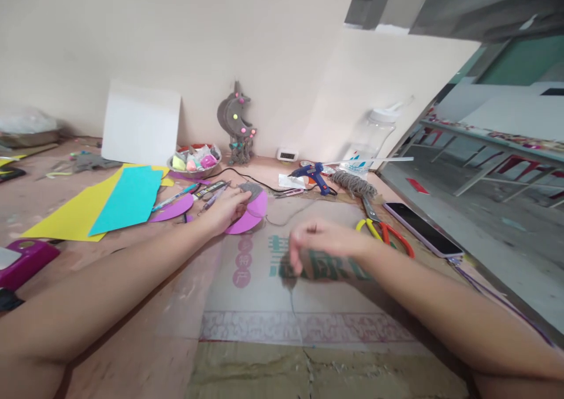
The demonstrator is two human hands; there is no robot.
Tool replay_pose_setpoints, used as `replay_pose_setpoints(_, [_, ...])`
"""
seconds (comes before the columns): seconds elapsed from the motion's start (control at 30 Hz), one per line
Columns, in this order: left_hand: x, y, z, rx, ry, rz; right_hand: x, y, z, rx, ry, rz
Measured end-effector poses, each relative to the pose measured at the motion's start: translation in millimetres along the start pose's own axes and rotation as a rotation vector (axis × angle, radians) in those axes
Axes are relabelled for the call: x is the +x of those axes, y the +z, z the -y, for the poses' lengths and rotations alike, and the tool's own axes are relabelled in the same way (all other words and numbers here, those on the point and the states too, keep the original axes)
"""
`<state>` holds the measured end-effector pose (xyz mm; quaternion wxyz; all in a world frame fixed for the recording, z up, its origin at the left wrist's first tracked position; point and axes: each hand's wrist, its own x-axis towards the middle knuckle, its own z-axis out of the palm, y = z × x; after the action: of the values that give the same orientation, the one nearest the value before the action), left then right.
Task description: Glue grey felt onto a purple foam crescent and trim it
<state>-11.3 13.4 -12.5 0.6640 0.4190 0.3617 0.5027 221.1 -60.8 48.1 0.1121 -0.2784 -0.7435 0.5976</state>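
My left hand [229, 211] is closed on the edge of a purple paper crescent [249, 220], with a grey cord-covered piece [252, 190] at its top. A thin grey cord [291, 218] runs from there to the right. Over the printed plastic sheet [247, 322] hangs my right hand [308, 240], blurred, its fingers curled downward; what they hold, if anything, is hidden by the blur. Behind it lie a blue glue gun [315, 175] and a bundle of grey cord [355, 184].
Scissors [383, 228] and a phone [423, 227] lie at the right, near the table edge. Yellow paper [73, 214], blue paper [130, 199] and a bowl [196, 165] are at the left. A crescent ornament [238, 117] leans on the wall beside a clear bottle [372, 134].
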Motion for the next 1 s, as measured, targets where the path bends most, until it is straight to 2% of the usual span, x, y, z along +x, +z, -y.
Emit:
replay_pose_setpoints(0.07, [-3.9,-0.3,-1.3,0.052,-0.005,0.064,-2.2,-32.5,-12.1,-0.230,0.074,-0.376])
replay_pose_setpoints(0.13, [-6.3,-0.6,-2.0,0.162,0.008,0.106,-6.2,-66.2,-27.6,-0.436,0.189,-0.695])
replay_pose_setpoints(0.2, [-7.3,-0.5,-2.2,0.305,0.040,0.140,-11.8,-93.5,-43.5,-0.581,0.223,-1.007])
replay_pose_setpoints(0.23, [-7.6,-0.1,-2.2,0.368,0.052,0.149,-14.5,-103.8,-50.8,-0.602,0.225,-1.071])
replay_pose_setpoints(0.33, [-8.1,2.5,-3.1,0.453,0.043,0.150,-18.1,-123.1,-66.1,-0.620,0.227,-1.132])
replay_pose_setpoints(0.5, [-11.2,8.0,-6.0,0.371,-0.070,0.207,0.3,-140.6,-68.7,-0.632,0.246,-1.041])
replay_pose_setpoints(0.63, [-15.2,10.4,-5.9,0.344,-0.084,0.232,23.4,-150.3,-67.8,-0.671,0.315,-1.014])
replay_pose_setpoints(0.8, [-17.6,11.9,-3.7,0.275,-0.077,0.228,38.3,-151.4,-71.0,-0.719,0.405,-1.132])
replay_pose_setpoints(1.0, [-16.9,11.2,-2.2,0.421,0.001,0.250,20.9,-136.5,-48.6,-0.658,0.385,-1.210])
